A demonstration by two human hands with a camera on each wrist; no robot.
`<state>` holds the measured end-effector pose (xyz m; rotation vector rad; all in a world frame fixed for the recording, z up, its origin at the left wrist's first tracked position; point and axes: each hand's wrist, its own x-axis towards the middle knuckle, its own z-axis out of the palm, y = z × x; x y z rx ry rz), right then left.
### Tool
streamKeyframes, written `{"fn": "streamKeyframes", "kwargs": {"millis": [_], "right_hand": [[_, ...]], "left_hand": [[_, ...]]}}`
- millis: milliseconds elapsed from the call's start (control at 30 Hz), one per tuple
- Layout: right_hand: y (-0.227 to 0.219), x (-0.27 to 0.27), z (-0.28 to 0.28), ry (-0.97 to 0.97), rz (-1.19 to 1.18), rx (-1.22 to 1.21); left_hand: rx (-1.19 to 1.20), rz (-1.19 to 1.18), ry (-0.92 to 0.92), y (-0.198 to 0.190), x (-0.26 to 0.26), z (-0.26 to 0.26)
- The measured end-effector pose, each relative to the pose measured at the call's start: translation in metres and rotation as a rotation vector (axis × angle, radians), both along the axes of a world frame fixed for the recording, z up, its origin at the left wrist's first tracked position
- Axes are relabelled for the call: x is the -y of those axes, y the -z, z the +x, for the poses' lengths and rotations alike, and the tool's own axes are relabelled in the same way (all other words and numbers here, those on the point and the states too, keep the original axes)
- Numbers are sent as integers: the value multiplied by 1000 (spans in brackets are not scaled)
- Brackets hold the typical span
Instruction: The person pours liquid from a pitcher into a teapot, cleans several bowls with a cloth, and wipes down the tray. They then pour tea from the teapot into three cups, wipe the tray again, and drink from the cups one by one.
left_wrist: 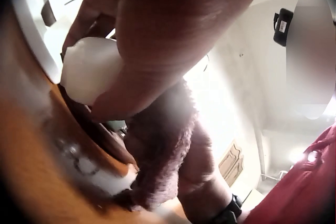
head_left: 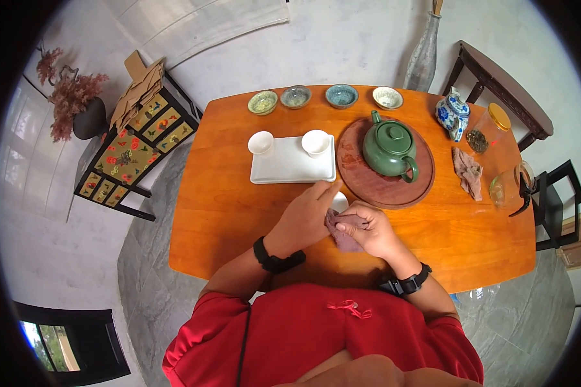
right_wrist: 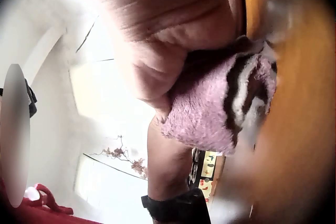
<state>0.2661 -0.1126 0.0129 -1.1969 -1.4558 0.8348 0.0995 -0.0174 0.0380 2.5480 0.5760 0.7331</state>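
A small white cup is between the two hands near the front of the table; in the left wrist view the left hand grips this cup between thumb and fingers. The right hand pinches a folded purple cloth just beside the cup, its thumb on top. In the right wrist view the cloth hangs from the right hand and hides the cup. The left hand also meets the cloth's left edge.
Behind the hands, two white cups stand on a white tray. A green teapot sits on a round wooden board. Several patterned bowls line the back edge. Jars, a glass pot and another cloth are at the right.
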Motion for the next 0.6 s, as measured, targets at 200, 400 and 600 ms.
{"fn": "streamKeyframes", "kwargs": {"millis": [200,400,600], "right_hand": [[-17,4,10,170,120,465],[-13,0,7,216,274,449],[-14,2,4,205,224,431]], "left_hand": [[-42,-55,121,-3,8,5],[-5,-177,160,-1,12,11],[-42,-155,125,-7,6,2]]}}
